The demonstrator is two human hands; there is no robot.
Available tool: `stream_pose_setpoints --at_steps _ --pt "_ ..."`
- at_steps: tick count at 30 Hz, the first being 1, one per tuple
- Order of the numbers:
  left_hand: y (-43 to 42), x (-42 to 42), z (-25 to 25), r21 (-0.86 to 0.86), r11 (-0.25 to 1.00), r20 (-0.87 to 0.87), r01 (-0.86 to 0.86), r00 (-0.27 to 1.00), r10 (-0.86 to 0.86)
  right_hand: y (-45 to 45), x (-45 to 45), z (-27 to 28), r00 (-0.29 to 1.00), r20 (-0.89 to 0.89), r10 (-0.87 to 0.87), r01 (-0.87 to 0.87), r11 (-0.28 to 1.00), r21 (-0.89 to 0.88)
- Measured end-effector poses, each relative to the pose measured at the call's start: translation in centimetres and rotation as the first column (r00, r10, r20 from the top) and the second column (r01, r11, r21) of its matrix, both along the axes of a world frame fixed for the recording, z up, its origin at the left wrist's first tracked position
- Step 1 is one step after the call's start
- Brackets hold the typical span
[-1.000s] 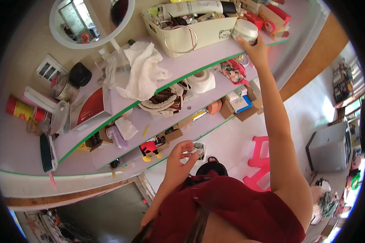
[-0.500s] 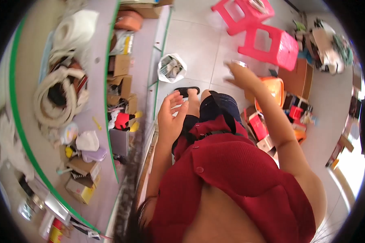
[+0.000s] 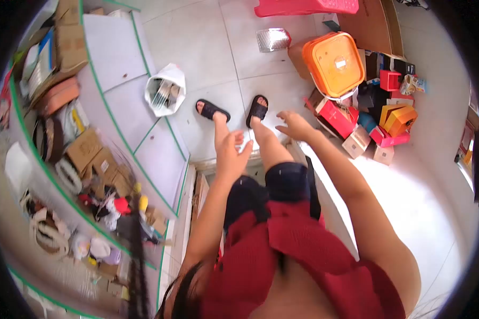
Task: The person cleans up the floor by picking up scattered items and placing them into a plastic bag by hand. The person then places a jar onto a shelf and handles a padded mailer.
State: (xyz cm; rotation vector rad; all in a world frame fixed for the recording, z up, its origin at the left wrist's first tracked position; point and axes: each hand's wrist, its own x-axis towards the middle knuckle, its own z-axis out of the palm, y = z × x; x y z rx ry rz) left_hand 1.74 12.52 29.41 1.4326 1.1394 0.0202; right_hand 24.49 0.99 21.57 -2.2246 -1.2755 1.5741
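Note:
My left hand (image 3: 233,158) hovers over my lap, its fingers apart and nothing in it. Out over the floor, my right hand (image 3: 296,125) is also bare, fingers spread and slightly bent. It is nearest to a red box (image 3: 335,118) in the heap of boxes on the right, without visible contact. Below both hands are my legs in dark shorts and my feet in black slippers (image 3: 258,110). A white bag (image 3: 166,89) with papery contents stands on the floor beyond my left hand.
Cabinets with green edging (image 3: 114,50) and cluttered shelves line the left. At right stand an orange lidded bucket (image 3: 333,64), several small boxes and a large cardboard box (image 3: 368,26). A pink stool (image 3: 306,6) and a silvery, red-ended object (image 3: 273,40) lie ahead.
The view has tilted and shifted; both slippers and more floor now show. My right hand has come lower and closer to my left. Both hands stay without anything in them.

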Motion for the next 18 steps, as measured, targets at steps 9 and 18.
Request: stream_pose_setpoints --at_steps 9,18 --pt "-1.3 9.4 -26.0 0.139 0.937 -0.104 0.321 0.945 -0.309 -2.6 8.7 -32.0 0.938 0.320 0.132 0.000 0.924 -0.383" --pt "-5.0 3.8 -41.3 -0.186 0.957 -0.210 0.224 0.942 -0.261 1.3 14.6 -52.8 0.866 0.501 0.002 0.084 0.985 -0.149"
